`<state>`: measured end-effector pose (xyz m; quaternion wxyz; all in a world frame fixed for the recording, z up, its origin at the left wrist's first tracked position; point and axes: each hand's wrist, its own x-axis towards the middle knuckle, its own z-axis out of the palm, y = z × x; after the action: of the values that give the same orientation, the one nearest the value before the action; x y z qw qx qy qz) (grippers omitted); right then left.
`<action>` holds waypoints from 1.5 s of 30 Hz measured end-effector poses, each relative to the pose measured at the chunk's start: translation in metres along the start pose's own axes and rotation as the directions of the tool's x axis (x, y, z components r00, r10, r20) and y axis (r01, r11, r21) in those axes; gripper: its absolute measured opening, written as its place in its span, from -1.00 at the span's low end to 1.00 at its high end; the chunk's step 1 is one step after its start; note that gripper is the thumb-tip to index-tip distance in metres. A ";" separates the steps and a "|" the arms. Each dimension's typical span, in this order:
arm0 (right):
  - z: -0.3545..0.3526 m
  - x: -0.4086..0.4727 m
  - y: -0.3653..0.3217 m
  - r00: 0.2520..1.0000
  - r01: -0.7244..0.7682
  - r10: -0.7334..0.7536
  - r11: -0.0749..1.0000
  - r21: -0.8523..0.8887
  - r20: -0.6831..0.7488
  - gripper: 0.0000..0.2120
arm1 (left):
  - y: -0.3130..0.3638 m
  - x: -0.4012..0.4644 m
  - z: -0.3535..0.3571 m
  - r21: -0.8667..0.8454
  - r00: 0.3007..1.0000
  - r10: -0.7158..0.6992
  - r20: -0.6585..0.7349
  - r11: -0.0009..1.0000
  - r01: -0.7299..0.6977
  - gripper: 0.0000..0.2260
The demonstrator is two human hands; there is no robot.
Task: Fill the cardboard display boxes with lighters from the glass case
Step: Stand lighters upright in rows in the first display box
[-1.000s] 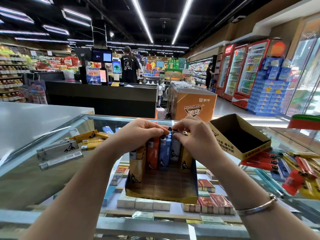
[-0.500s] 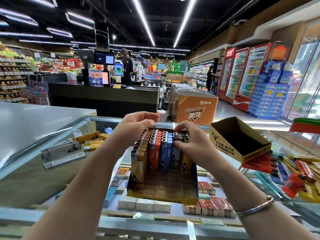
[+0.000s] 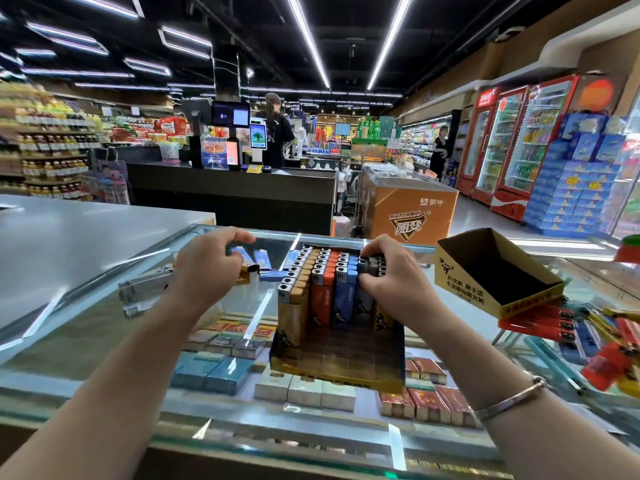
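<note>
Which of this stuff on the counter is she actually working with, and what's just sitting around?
In use:
display box with lighter rows
left hand over loose lighters
right hand on the rows
empty box

Lying about:
cigarette packs under the glass
orange freezer
drink fridges

A cardboard display box sits on the glass case, its far half packed with upright rows of tan, orange, blue and grey lighters. A second box, empty and tilted, lies to the right beside loose red lighters. More loose lighters lie left.
</note>
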<state>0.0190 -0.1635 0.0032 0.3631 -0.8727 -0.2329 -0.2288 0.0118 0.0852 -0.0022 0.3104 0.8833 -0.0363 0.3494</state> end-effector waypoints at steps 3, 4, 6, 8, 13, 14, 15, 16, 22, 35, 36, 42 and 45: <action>0.000 0.000 0.000 1.000 0.004 -0.003 1.000 -0.012 0.004 -0.78 | -0.021 -0.007 -0.007 0.365 0.997 -0.081 -0.004 0.928 0.077 -0.66; 0.000 0.000 0.000 1.000 0.001 -0.001 1.000 -0.017 0.004 -0.78 | -0.026 -0.010 -0.009 0.429 0.990 -0.137 0.031 0.897 0.111 -0.63; 0.000 -0.001 -0.001 1.000 -0.005 0.005 1.000 -0.023 0.005 -0.78 | -0.034 -0.016 -0.010 0.511 0.961 -0.259 0.097 0.841 0.175 -0.56; 0.000 -0.001 -0.001 1.000 -0.011 0.011 1.000 -0.023 0.006 -0.79 | -0.040 -0.019 -0.013 0.608 0.930 -0.347 0.120 0.767 0.208 -0.54; 0.000 -0.002 -0.002 1.000 -0.022 0.023 0.999 -0.025 0.012 -0.80 | -0.046 -0.024 -0.019 0.628 0.869 -0.485 0.098 0.708 0.324 -0.70; 0.000 -0.002 -0.002 1.000 -0.023 0.024 0.999 -0.022 0.013 -0.80 | -0.046 -0.026 -0.019 0.639 0.868 -0.487 0.100 0.700 0.319 -0.73; 0.000 -0.002 -0.001 1.000 -0.026 0.026 0.999 -0.020 0.014 -0.79 | -0.045 -0.027 -0.020 0.655 0.869 -0.483 0.104 0.691 0.305 -0.72; 0.000 -0.002 -0.001 1.000 -0.026 0.027 0.999 -0.020 0.014 -0.79 | -0.045 -0.028 -0.021 0.667 0.871 -0.477 0.117 0.687 0.287 -0.70; 0.000 -0.002 0.000 1.000 -0.028 0.028 0.999 -0.024 0.010 -0.78 | -0.052 -0.028 -0.030 0.534 0.848 -0.464 0.255 0.799 0.276 -0.63; 0.000 -0.001 -0.002 0.999 -0.032 0.033 0.999 -0.029 0.008 -0.78 | -0.052 -0.030 -0.027 0.351 0.875 -0.400 0.272 0.888 0.297 -0.84; 0.000 -0.001 -0.002 0.999 -0.033 0.034 0.999 -0.028 0.008 -0.78 | -0.052 -0.030 -0.026 0.339 0.899 -0.371 0.233 0.897 0.282 -0.82; 0.000 -0.002 -0.002 0.999 -0.040 0.040 0.999 -0.028 0.017 -0.78 | -0.061 -0.016 -0.037 0.555 0.979 -0.173 -0.103 0.807 0.201 -0.86; -0.001 -0.002 -0.003 0.999 -0.042 0.043 0.999 -0.028 0.020 -0.77 | -0.071 -0.010 -0.039 0.664 0.972 -0.214 -0.100 0.713 0.225 -0.83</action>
<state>0.0155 -0.1626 0.0041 0.3534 -0.8847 -0.2150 -0.2150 0.0010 0.1631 -0.0234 0.0115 0.9308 0.1994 0.3063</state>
